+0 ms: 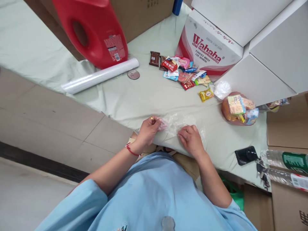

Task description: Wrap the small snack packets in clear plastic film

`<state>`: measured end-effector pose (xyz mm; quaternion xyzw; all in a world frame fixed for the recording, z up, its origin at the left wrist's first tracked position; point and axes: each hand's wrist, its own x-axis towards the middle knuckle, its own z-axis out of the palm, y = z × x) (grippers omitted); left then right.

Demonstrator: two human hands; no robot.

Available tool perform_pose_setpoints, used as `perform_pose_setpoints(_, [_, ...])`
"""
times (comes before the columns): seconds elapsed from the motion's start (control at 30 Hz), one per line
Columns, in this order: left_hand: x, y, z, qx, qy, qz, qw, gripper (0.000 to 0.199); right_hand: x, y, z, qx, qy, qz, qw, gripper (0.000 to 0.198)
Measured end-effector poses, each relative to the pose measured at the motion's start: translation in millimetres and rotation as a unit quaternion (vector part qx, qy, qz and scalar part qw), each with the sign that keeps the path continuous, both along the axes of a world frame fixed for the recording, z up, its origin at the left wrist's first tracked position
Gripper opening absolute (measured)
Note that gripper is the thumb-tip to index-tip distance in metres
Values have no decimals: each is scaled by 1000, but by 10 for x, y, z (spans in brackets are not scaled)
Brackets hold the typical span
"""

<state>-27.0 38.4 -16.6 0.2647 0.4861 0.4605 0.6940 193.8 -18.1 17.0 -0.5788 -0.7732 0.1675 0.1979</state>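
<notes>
Light-blue cloth shirt [149,192] nearest. Pinching one crumpled clear plastic film [174,124] over pale-green cloth [144,99] with closed left hand [148,129], touching it with curled, palm-down right hand [192,138], hold unclear. Counted: two clear plastic bottles [274,158].

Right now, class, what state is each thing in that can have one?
Left hand, pinching pinkish plastic
Right hand, fingers curled at clear plastic
Clear plastic, crumpled
White roll, wound up
Grey disc, lying flat
Red jug, upright
Snack packets, loosely heaped
Round container, holding packets
</notes>
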Motion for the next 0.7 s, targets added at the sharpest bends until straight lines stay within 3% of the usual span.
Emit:
perform_pose_setpoints(0.13, [-60,-4,98,-17,-62,-4,998,45,-53,32,-65,-37,77,-52,995,22])
perform_pose_setpoints(0.23, [-96,-13,144,-16,-137,-30,990,51,-125,-5,-15,-84,180,-124,972,22])
perform_pose_setpoints(0.33, [-55,-38,117,6,-134,-60,989,53,-241,-11,34,-146,312,-189,920,30])
perform_pose_setpoints(0.53, [269,-73,6,87,109,-48,989,75,-436,123,133,-235,542,-232,773,43])
perform_pose_setpoints(0.6, [361,-11,1,90,130,-30,987,75,-447,186,157,-243,580,-228,744,43])
perform_pose_setpoints(0.7, [395,185,16,80,111,-6,991,55,-383,275,164,-226,612,-217,726,39])
